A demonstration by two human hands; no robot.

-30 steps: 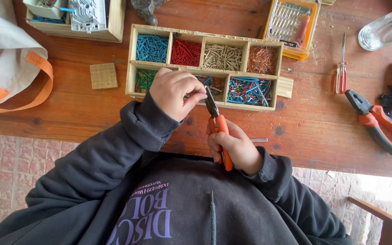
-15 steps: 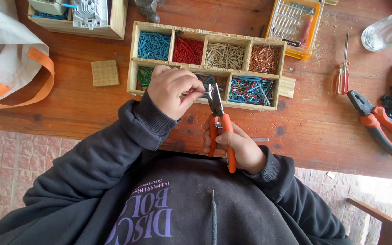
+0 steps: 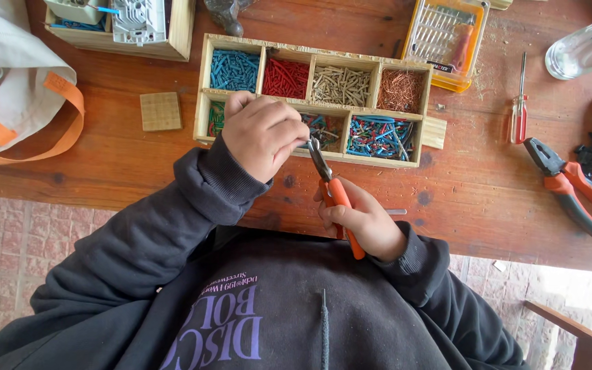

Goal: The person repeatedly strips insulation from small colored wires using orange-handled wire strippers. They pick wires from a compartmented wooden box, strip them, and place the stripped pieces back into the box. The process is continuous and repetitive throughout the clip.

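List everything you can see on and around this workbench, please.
wooden sorting box: one, pale, table middle; compartments of blue, red, tan, copper and mixed wire bits
pliers: one, orange-handled, in right hand
spare pliers: one, orange and black, far right
screwdriver: one, red handle, right
yellow case: one, top
wooden square: one, left of box
cloth bag: one, cream, orange straps, left
glass: one, clear, top right
left hand: at plier tips
right hand: gripping handles
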